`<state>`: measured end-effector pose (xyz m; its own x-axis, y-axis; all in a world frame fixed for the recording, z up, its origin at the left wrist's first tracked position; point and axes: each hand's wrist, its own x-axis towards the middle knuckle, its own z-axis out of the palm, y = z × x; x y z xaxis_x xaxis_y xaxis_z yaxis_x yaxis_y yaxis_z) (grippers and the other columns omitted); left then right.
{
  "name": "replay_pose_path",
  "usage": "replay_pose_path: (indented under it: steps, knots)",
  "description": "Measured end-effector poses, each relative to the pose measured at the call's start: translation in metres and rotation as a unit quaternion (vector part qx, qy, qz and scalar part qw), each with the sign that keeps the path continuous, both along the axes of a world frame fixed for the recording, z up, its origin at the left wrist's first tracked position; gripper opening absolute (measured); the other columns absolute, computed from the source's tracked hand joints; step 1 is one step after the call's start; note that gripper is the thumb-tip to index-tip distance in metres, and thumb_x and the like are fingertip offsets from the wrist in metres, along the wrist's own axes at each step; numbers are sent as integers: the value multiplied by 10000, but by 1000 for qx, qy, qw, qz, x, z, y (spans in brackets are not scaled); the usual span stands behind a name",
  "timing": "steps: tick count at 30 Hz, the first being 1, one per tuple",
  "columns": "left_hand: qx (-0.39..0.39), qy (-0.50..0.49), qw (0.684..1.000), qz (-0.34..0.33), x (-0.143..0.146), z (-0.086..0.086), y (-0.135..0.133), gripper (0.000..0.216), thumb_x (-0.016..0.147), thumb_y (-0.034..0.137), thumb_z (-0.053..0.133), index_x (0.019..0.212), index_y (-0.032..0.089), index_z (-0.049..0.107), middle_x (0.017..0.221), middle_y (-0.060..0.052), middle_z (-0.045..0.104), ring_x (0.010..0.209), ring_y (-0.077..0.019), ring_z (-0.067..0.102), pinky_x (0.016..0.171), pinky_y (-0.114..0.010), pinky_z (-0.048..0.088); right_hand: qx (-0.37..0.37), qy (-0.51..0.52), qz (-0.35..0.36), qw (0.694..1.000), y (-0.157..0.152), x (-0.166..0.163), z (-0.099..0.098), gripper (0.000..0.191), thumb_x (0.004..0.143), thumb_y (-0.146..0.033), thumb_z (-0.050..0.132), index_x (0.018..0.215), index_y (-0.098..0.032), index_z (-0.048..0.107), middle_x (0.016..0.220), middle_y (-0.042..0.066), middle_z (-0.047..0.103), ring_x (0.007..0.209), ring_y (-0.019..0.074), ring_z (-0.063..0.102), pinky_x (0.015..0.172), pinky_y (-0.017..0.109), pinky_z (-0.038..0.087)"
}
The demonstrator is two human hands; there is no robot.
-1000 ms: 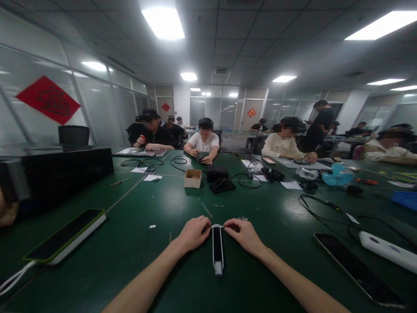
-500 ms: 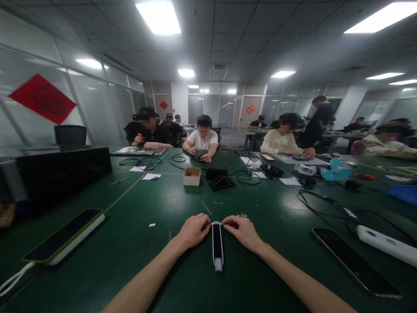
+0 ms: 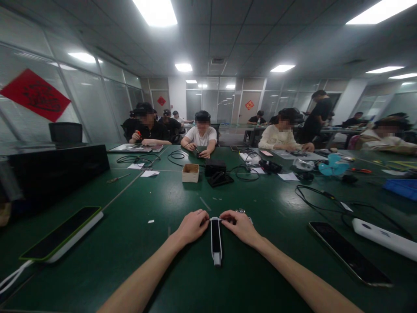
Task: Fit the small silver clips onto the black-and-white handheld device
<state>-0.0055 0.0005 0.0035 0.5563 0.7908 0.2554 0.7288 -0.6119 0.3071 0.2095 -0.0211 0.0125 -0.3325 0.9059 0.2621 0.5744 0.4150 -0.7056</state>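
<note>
On the green table (image 3: 176, 278) between my hands lies a slim, long device (image 3: 216, 239) with a white frame and a dark face. Its far end has a white crosspiece, and a narrow pale tip points toward me. My left hand (image 3: 193, 227) is at the far end's left side, thumb and fingers pinched together. My right hand (image 3: 240, 227) mirrors it on the right, also in a pinch. Whatever the fingertips hold at the crosspiece is too small to make out. Small shiny metal pieces (image 3: 240, 211) lie just beyond my right hand.
A phone with a green edge (image 3: 61, 232) rests at left on a white block. At right are a dark phone (image 3: 348, 252), a white power bank-like case (image 3: 387, 239) and black cables (image 3: 312, 191). Ahead stand a small open box (image 3: 190, 173) and a black box (image 3: 215, 167). People sit opposite.
The whole view has shifted slightly, so everything sits a little higher and further left. My hands keep their pinch at the device's far end.
</note>
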Motion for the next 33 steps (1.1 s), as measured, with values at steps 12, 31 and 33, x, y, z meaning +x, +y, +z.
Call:
replay_pose_path:
  steps: [12,31,33]
  knots:
    - [2,4,1000,-9,1,-1,3,120,884,231,437,900,198,551,868,-19,589,759,-152,560,679,-249,418,14,-8,-8,1000,5,1,-8,192,820,-254,575,980,-189,658,891,27,689,770,143,615,689,268,491]
    - [-8,9,1000,4,1,-1,2,126,880,242,448,916,199,561,875,-20,591,767,-154,559,695,-260,430,35,-22,-3,999,3,0,-8,176,839,-241,554,982,-194,645,908,22,677,772,141,616,687,272,505]
    - [-6,8,1000,4,1,0,2,128,882,245,445,912,199,560,872,-21,591,762,-153,559,689,-258,429,35,-21,0,999,3,0,-8,178,840,-240,555,988,-195,642,918,22,676,795,145,618,699,274,506]
